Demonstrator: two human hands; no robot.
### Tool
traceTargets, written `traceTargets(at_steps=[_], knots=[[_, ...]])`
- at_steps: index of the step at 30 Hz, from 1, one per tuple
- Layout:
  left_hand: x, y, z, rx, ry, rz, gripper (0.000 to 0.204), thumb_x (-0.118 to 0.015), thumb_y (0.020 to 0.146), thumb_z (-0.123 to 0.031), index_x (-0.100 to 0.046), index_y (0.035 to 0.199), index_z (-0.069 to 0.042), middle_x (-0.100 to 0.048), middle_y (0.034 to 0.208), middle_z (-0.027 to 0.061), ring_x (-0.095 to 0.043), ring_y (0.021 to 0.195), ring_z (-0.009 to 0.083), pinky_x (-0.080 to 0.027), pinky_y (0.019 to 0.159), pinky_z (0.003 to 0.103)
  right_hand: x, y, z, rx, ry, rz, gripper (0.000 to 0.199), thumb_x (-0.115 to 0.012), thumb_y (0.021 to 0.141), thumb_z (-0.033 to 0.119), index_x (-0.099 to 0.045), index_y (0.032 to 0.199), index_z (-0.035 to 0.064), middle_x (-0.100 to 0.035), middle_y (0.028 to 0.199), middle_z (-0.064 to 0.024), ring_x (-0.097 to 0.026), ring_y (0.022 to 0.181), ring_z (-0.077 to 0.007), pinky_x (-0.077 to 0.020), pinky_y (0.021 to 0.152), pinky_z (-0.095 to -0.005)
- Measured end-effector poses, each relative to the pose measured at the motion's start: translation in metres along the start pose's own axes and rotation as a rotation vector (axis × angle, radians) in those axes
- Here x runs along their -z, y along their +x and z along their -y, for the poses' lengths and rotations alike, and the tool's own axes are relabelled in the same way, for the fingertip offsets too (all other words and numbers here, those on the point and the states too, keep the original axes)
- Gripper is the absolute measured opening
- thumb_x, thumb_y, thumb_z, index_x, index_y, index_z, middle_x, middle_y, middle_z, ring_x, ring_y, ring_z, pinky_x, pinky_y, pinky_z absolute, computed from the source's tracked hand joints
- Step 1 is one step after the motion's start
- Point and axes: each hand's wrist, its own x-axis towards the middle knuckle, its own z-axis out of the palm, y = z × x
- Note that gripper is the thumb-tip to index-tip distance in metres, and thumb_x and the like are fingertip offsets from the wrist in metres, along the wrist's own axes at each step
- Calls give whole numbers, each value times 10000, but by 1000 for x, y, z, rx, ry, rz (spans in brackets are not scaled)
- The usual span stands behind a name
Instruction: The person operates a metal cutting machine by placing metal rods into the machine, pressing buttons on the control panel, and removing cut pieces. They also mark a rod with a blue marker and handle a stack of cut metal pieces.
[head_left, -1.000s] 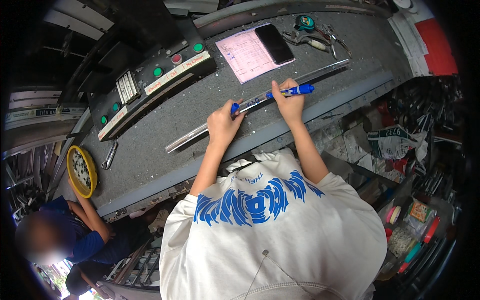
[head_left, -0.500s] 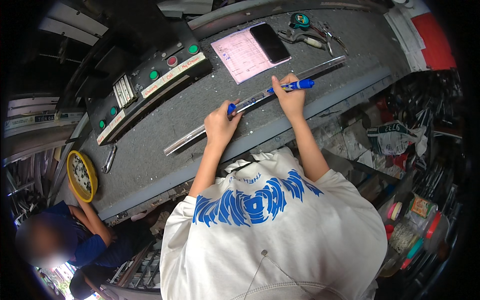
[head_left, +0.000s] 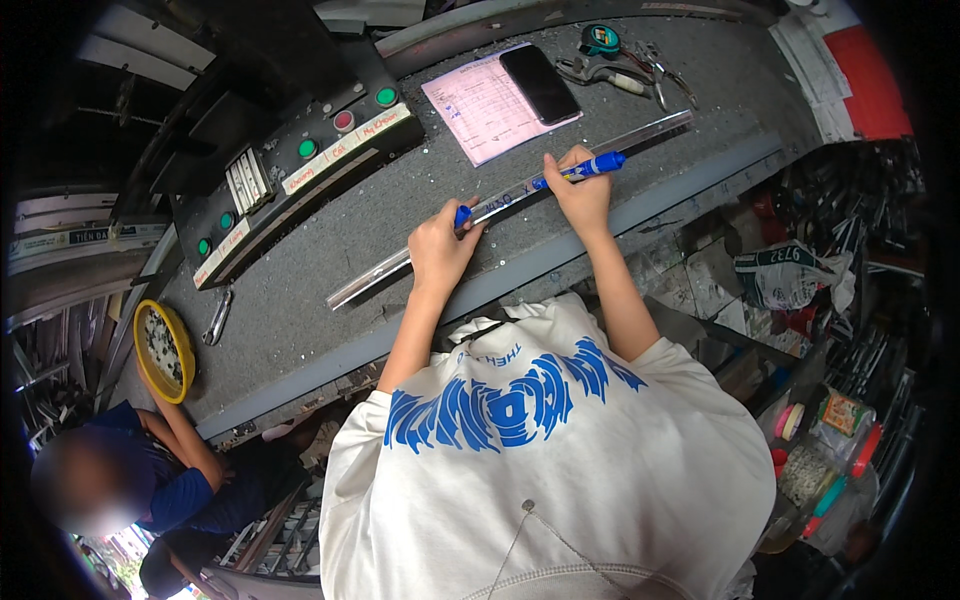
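A long shiny metal bar [head_left: 370, 281] lies at a slant across the grey worktop, with blue handwriting along its middle. My right hand [head_left: 584, 200] grips a blue marker [head_left: 606, 163], its writing end down at the bar just right of the handwriting. Pinched in my left hand [head_left: 438, 250] is a blue marker cap [head_left: 462, 215]. The same hand rests against the bar left of the writing, and its closed fingers partly hide the metal there.
Beyond the bar lie a pink paper form [head_left: 475, 105], a black phone [head_left: 540, 85], a tape measure [head_left: 600, 40] and pliers-like tools [head_left: 660, 80]. A button panel [head_left: 310, 165] stands at left, near a wrench [head_left: 217, 317]. Another person's hand touches a yellow basket [head_left: 191, 372].
The blue marker has tilted slightly in my right hand, its back end rising a little. My left hand and the bar look almost unmoved.
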Motion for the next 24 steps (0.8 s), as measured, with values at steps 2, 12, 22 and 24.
traceTargets(at_steps=[2,12,22,24], knots=[[0,0,1,-12,-3,-3,278,-794,781,-192,-709,1040,-137,-670,724,41,-684,665,260,-525,597,379,3,1,0,-26,21,-15,360,-764,809,70,-463,614,45,-488,563,-21,-436,522,-97,-349,512,-302],[0,0,1,-11,-1,-6,284,-795,780,-189,-711,1048,-142,-668,720,39,-684,663,251,-524,599,375,3,3,1,-57,7,-69,374,-780,816,95,-467,614,53,-496,555,-8,-447,518,-93,-361,511,-298],[-1,0,1,-3,0,-4,297,-795,782,-199,-713,1062,-144,-670,723,42,-687,662,251,-527,602,378,6,3,-7,-18,-35,-45,375,-777,799,79,-450,619,43,-477,564,-22,-423,524,-118,-350,517,-315],[-1,0,1,-9,1,-7,294,-795,782,-199,-713,1058,-142,-670,723,41,-687,662,252,-527,601,378,7,2,-7,-54,-18,-32,370,-779,794,79,-453,622,41,-477,568,-26,-428,527,-125,-352,523,-316]])
